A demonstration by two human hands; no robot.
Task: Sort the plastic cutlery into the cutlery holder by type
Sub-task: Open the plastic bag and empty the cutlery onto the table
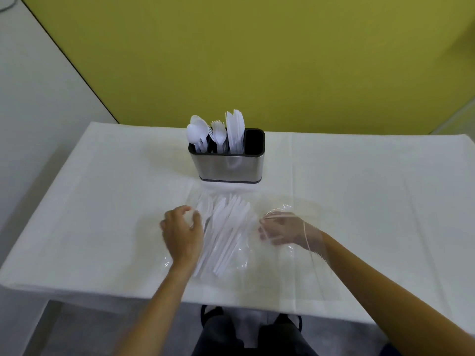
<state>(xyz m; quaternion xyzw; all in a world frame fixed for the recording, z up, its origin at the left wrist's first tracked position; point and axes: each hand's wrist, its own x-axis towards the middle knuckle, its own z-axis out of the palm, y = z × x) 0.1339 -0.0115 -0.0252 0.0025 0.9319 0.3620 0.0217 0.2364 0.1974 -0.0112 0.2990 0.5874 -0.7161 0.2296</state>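
A steel cutlery holder point(228, 165) stands at the table's far middle. White spoons point(196, 131) fill its left slot, forks point(218, 131) the one beside it, knives point(235, 129) the third, and the right slot is empty. A pile of white plastic cutlery point(226, 227) lies on a clear plastic bag point(282, 255) in front of it. My left hand point(181, 232) is at the pile's left edge, with its fingers and thumb curled round a white piece. My right hand point(285, 231) is blurred; clear film is draped over it and its fingers curl on the bag.
A white cloth covers the table point(90, 201). The near edge runs just below my forearms. A yellow-green wall point(257, 60) rises behind the table. My knees and feet point(246, 330) show below the edge.
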